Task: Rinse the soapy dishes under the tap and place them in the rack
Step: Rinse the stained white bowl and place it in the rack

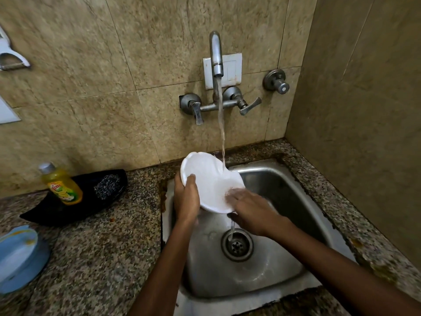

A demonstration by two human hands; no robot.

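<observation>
The white plate is gripped at its rim by the left hand and tilted under the tap so water runs off, while the right hand, fingers apparently spread loosely, rubs its face.

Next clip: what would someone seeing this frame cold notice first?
First the white plate, tilted over the steel sink at centre, with the stream from the wall tap landing on its upper edge. The left hand grips its left rim while the right hand rubs its lower face. After that, the yellow dish-soap bottle on the granite counter at left.
</observation>
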